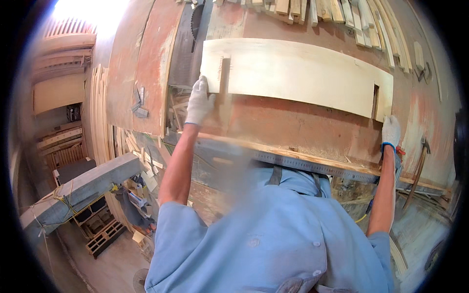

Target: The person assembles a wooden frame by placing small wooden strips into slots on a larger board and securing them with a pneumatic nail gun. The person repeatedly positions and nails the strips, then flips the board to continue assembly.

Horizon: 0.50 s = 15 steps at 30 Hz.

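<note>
A long, pale plywood board [298,71] lies over the reddish-brown workbench, with a slot near each end. At its lower left corner my left hand [198,103], in a white glove, holds the edge, thumb apart from the fingers. My right hand [391,131], gloved in white with a blue cuff, grips the lower right corner; its fingers are partly hidden. Below the board a steel ruler [312,163] runs along the near edge of the bench.
A toothed circular saw blade [195,22] stands up beyond the board's left end. Many wooden strips [337,12] are piled at the far side. A hammer [420,161] rests at the right. Small grey metal pieces [140,108] lie on the left panel, above a concrete beam [93,178].
</note>
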Tool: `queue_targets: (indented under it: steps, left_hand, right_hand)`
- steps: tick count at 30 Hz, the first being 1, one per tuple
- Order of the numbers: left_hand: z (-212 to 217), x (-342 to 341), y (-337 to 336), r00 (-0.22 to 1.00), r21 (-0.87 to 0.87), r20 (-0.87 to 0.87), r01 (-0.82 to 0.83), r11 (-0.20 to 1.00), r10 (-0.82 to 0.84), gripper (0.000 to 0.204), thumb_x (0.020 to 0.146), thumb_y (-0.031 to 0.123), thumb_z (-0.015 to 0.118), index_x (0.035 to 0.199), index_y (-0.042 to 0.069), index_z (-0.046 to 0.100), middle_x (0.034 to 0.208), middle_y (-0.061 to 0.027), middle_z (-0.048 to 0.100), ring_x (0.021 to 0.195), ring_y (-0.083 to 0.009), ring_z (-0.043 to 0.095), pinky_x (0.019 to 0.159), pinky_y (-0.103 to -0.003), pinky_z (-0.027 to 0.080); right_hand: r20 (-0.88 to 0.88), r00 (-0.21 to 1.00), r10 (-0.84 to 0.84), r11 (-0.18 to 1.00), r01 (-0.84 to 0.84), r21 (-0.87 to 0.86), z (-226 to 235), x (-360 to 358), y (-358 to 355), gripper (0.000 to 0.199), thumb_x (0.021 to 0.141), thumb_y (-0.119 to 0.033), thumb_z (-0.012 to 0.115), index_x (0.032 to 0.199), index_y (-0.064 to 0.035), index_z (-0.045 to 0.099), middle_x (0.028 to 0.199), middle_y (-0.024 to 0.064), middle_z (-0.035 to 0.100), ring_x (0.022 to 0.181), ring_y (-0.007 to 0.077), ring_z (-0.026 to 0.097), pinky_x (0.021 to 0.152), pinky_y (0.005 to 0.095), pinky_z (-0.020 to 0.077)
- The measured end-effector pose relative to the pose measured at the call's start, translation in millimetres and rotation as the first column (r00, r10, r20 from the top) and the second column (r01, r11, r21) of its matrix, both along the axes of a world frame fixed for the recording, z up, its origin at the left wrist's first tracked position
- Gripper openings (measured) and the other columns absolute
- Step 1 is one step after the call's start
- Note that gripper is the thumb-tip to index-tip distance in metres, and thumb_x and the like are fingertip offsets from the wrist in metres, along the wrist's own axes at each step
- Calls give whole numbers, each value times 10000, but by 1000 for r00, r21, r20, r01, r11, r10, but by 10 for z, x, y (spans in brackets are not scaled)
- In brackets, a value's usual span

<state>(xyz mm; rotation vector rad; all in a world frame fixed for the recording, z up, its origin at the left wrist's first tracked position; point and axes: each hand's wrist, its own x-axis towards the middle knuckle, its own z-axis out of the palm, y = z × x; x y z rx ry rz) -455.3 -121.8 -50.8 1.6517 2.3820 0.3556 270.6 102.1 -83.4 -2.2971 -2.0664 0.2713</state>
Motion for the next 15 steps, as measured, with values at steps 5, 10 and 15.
queue_targets:
  steps: [5, 10, 15]
  left_hand:
    - [64, 67, 91, 997, -77, -70, -38, 996, 33, 754, 910, 99, 668, 1596, 23, 362, 1458, -230, 510, 1301, -422, 567, 1077, -491, 506]
    - [173, -80, 145, 989, -128, -129, 53, 990, -70, 698, 913, 115, 667, 1554, 18, 406, 1313, -228, 585, 1135, -414, 658, 917, -500, 579]
    - [132, -197, 237, 977, -102, -145, 140, 985, -154, 613, 939, 71, 636, 1512, 7, 430, 1183, -203, 616, 1045, -397, 682, 815, -458, 611]
  right_hand:
    - [-71, 992, -102, 993, 106, 49, 50, -153, -3, 500, 1038, -452, 539, 1163, -4, 721, 1178, 292, 705, 1112, 467, 670, 962, 519, 513]
    - [-38, 982, -184, 980, 186, 69, -75, -255, 32, 483, 1063, -438, 514, 1151, -13, 725, 1168, 285, 712, 1118, 469, 666, 958, 530, 516]
    - [77, 956, -282, 951, 268, 155, -149, -351, -107, 505, 1100, -418, 463, 1217, 23, 681, 1182, 310, 693, 1116, 491, 650, 951, 547, 502]
